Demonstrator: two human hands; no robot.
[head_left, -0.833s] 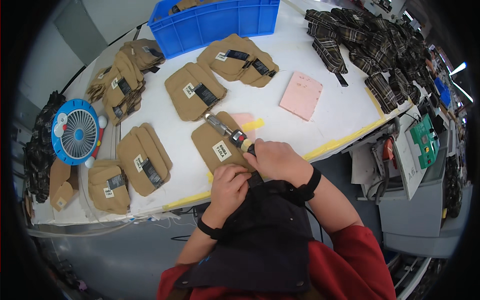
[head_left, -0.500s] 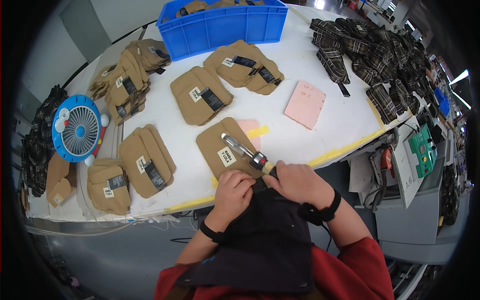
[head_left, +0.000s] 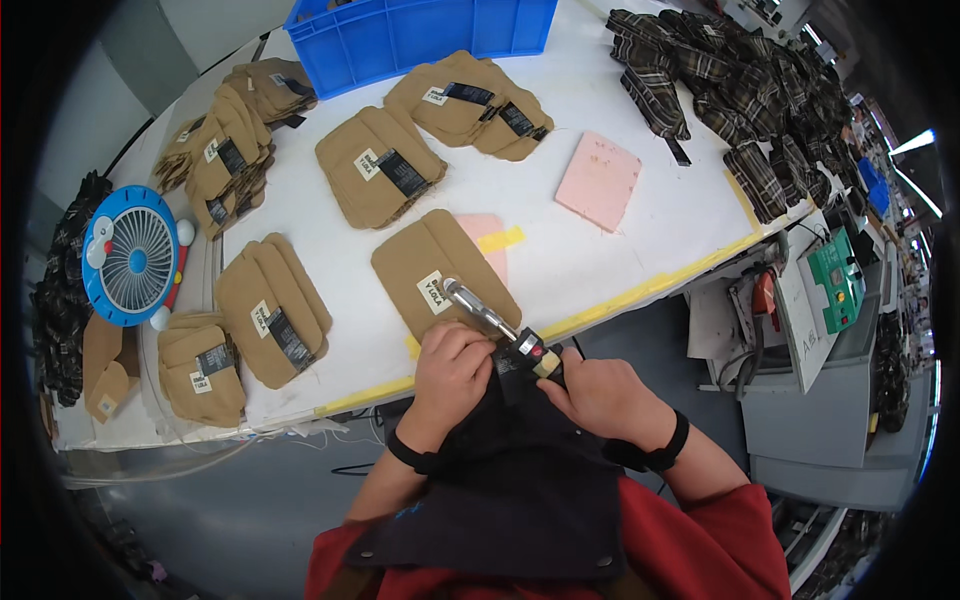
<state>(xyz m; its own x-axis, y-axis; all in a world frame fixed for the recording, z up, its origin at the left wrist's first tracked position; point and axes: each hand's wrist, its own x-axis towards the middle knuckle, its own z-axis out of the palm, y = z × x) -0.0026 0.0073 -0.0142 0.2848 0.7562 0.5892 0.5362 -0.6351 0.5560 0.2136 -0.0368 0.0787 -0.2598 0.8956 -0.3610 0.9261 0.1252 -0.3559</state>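
Note:
A tan fabric piece [head_left: 405, 262] with a white label [head_left: 434, 291] lies near the table's front edge. At its near edge, my left hand [head_left: 452, 375] has its fingers bent down on the cloth, beside a black strip [head_left: 512, 380]. My right hand [head_left: 618, 398] is closed around the handle of a torch-like hand tool [head_left: 487, 317], which has a silver barrel and a black collar with a red button. The barrel slants over the fabric, its tip just right of the white label. Whether the tip touches the cloth cannot be seen.
Stacks of similar tan pieces [head_left: 265, 320] spread left and behind. A blue crate [head_left: 425, 45] stands at the back, a blue fan [head_left: 137, 258] at left. Pink pad [head_left: 600, 180] lies to the right, plaid fabric pouches [head_left: 750, 90] beyond it. A green box [head_left: 836, 283] sits beside the table.
The tool's tip has moved nearer to me over the fabric, from above the label to beside it. My left hand stays at the cloth's near edge. The whole view has shifted slightly.

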